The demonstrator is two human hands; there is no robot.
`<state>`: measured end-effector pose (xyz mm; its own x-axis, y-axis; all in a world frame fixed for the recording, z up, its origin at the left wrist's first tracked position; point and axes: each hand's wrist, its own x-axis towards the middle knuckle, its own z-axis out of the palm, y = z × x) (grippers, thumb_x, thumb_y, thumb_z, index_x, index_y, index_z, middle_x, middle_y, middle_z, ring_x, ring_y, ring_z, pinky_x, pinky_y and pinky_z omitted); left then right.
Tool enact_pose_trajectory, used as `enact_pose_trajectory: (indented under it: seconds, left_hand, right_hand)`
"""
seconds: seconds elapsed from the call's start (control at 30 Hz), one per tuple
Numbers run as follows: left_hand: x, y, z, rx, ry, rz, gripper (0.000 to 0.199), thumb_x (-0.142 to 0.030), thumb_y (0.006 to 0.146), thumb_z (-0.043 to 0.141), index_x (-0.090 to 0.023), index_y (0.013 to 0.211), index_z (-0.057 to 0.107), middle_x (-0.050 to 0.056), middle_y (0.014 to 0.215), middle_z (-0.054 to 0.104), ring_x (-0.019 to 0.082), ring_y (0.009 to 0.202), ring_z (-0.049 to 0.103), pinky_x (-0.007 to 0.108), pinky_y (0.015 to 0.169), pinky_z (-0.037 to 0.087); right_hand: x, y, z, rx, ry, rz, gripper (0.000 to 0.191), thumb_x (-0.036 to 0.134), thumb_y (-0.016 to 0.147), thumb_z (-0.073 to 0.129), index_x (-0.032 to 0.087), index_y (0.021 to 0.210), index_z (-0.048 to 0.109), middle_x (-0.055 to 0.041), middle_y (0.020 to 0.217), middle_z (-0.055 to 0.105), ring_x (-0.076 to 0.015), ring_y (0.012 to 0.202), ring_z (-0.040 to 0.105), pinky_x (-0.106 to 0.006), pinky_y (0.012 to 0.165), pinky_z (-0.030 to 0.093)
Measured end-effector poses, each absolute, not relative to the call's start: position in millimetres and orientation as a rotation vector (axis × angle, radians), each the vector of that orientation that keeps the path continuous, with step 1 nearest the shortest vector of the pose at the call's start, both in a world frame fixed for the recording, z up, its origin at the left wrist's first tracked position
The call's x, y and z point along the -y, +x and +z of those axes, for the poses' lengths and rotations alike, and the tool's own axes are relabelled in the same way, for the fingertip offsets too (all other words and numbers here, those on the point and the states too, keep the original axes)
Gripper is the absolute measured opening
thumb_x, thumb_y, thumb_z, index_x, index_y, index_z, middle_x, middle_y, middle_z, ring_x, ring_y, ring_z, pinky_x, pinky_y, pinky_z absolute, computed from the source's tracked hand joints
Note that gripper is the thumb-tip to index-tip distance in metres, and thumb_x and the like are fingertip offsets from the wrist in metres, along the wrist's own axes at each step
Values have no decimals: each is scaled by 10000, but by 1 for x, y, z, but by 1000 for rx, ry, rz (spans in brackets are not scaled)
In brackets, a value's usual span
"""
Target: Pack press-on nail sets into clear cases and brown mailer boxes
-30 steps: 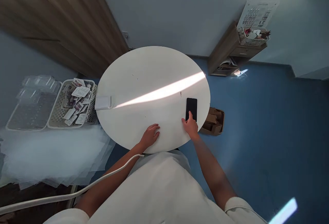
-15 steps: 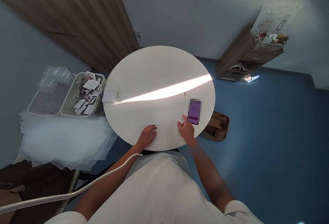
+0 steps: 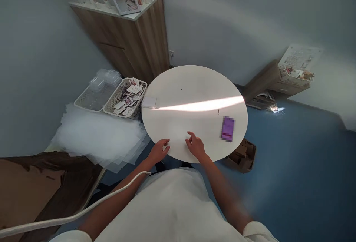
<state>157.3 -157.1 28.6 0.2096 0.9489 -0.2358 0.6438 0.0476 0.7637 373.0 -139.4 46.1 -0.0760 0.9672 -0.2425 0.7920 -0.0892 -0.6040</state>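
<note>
Smooth round white desk [image 3: 194, 86] carries a flat, lit purple phone [image 3: 227, 128]; left hand [image 3: 159, 151] and right hand [image 3: 195, 146] rest open, empty.

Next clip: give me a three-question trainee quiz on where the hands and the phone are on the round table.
1. True or false: the right hand is touching the phone.
2. Which hand rests at the near edge of the round table, fingers flat?
3. The phone's screen is: A) dark, B) lit purple, C) hidden under a hand.

Key
1. False; it is apart from the phone, fingers loosely curled.
2. The left hand.
3. B.
</note>
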Motion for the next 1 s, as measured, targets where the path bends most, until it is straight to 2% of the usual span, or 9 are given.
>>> enact_pose_trajectory:
  seconds: [0.23, 0.4, 0.53, 0.63, 0.77, 1.0]
  left_hand:
    - [198, 67, 44, -1628, 1545, 599, 385, -359, 778, 464, -180, 1112, 537, 100, 1055, 623, 215, 886, 610, 337, 709, 504]
    - [221, 9, 43, -1762, 1437, 716, 347, -354, 775, 461, -183, 1062, 554, 99, 1078, 613, 208, 881, 612, 313, 683, 506]
    - [237, -26, 35, -1942, 1371, 814, 318, -323, 752, 489, -163, 1016, 567, 102, 1011, 637, 213, 876, 613, 334, 715, 502]
    - [242, -43, 31, -2041, 1340, 870, 294, -301, 740, 497, -165, 989, 574, 94, 967, 647, 218, 888, 608, 349, 736, 498]
    - [241, -54, 37, -2033, 1265, 883, 293, -301, 748, 488, -163, 995, 565, 90, 1006, 637, 206, 869, 613, 325, 681, 508]
    - [243, -66, 61, -2106, 1211, 954, 310, -312, 791, 450, -191, 1064, 533, 74, 1049, 603, 199, 896, 594, 317, 691, 499]
  right_hand:
    - [145, 272, 60, 2029, -1568, 1052, 411, 296, 808, 409, 231, 1214, 415, 20, 730, 591, -110, 570, 532, -248, 607, 421]
    - [147, 205, 62, 2291, -1355, 1128, 387, 263, 801, 434, 222, 1185, 446, 5, 767, 613, -126, 653, 549, -254, 636, 421]
    - [145, 165, 66, 2584, -1178, 1134, 342, 246, 786, 476, 216, 1126, 505, -6, 783, 627, -137, 701, 565, -258, 662, 417]
    - [140, 144, 70, 2708, -1077, 1104, 335, 239, 786, 487, 220, 1119, 515, -17, 848, 635, -138, 723, 575, -263, 676, 421]
    - [130, 123, 75, 2754, -1027, 1130, 335, 245, 786, 495, 223, 1119, 517, -18, 884, 638, -132, 717, 585, -271, 699, 431]
    - [114, 78, 71, 2719, -860, 1365, 325, 247, 795, 482, 233, 1118, 514, -11, 884, 642, -119, 686, 580, -274, 690, 445]
